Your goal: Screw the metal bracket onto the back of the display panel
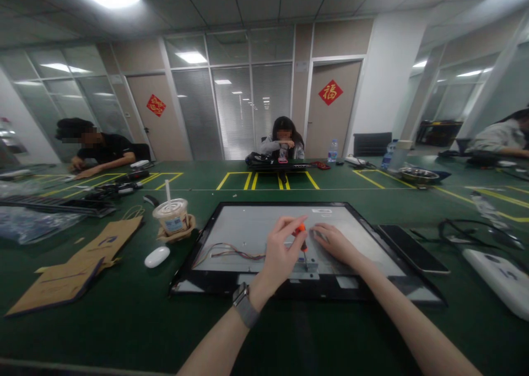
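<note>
Nearest were two bare forearms above the near edge of the green table (124, 321), the left one wearing a wristwatch (244, 304). Beyond them a flat screen (248, 224) lay face down in the middle of the table. The left hand (281, 257) pinched the orange handle of a small screwdriver (303, 238) between thumb and curled fingers, holding it upright with its tip on a metal strip (289, 275) by the screen's near edge. The right hand (336, 243) rested just beside it on the screen's back, fingers loosely spread and holding nothing. Coloured wires (231, 252) ran across that back toward its left edge. Left of the screen sat a white mouse (157, 256), a lidded cup (172, 216) with a straw, and a flattened paper bag (82, 260). A dark phone (413, 249) lay just off the screen's right edge.
</note>
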The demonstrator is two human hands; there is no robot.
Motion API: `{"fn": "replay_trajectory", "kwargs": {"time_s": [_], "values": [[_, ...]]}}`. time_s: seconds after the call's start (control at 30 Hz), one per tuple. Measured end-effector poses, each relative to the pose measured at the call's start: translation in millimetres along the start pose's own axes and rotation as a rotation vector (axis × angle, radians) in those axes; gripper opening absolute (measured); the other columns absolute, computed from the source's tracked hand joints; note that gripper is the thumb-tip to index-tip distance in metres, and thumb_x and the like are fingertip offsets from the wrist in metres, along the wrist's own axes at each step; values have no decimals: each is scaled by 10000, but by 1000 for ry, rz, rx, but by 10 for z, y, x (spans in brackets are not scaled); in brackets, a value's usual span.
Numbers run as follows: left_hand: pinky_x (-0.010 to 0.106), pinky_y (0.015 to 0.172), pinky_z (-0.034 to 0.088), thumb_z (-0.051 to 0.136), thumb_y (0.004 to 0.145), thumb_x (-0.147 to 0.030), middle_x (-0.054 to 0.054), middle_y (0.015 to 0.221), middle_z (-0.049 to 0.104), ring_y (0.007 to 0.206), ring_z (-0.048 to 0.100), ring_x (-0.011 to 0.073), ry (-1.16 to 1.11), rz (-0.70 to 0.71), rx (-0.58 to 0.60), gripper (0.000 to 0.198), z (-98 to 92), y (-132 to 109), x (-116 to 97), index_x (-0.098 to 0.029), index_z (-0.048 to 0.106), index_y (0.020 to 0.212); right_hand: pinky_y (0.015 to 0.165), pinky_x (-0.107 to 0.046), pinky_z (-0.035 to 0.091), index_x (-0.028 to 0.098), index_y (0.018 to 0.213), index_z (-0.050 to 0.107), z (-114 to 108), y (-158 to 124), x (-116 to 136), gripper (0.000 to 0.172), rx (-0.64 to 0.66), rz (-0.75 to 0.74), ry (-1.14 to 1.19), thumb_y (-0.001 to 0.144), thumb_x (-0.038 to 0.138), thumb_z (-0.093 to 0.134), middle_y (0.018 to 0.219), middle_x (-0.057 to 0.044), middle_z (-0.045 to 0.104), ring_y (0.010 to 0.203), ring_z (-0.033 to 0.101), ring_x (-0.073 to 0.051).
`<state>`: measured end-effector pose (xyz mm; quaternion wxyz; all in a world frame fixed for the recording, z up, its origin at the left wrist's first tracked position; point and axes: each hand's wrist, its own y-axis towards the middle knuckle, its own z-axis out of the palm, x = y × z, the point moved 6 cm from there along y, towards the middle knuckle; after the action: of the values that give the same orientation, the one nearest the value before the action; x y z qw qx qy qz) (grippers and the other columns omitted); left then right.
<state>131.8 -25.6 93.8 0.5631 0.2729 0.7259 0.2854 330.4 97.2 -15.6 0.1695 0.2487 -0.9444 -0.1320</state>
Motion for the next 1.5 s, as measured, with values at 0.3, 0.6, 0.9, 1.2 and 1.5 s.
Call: {"fn": "replay_trajectory", "kwargs": {"time_s": [0.3, 0.6, 0.9, 1.2, 1.5], "values": [[289, 781, 603, 651, 908, -199, 39, 975, 624, 838, 646, 151, -22, 14, 22, 281, 0, 26, -12, -221, 719, 1179, 1084, -449, 439, 204, 1250, 682, 22, -4, -12, 365, 11, -1, 10, 970, 286, 464, 1328, -144, 657, 1227, 614, -279], [293, 798, 626, 592, 918, -133, 35, 1065, 652, 907, 658, 151, -34, 12, 128, 449, 64, 14, 38, -268, 602, 1346, 1080, -455, 443, 186, 1244, 686, 12, -1, -3, 366, -5, -19, 7, 965, 279, 467, 1315, -154, 659, 1223, 613, -290], [176, 542, 562, 740, 863, -292, 12, 938, 612, 726, 633, 110, 133, 54, -260, 284, -416, 118, -16, -230, 663, 1130, 1081, -460, 449, 216, 1241, 688, -29, -28, 9, 356, 6, -2, 47, 959, 282, 479, 1331, -137, 658, 1223, 618, -290], [190, 558, 565, 698, 873, -213, 2, 936, 596, 684, 636, 101, 314, 79, -146, 211, -297, 103, -1, -214, 657, 1080, 1082, -467, 451, 187, 1236, 699, -1, -21, -18, 385, 16, 2, 42, 965, 307, 453, 1338, -156, 654, 1234, 614, -306], [205, 584, 580, 702, 868, -196, 15, 962, 588, 708, 643, 114, 333, 41, -111, 241, -250, 66, 56, -223, 647, 1101, 1085, -473, 444, 208, 1237, 696, -22, -24, -19, 369, 24, 14, 49, 957, 308, 478, 1338, -143, 659, 1229, 620, -300]]}}
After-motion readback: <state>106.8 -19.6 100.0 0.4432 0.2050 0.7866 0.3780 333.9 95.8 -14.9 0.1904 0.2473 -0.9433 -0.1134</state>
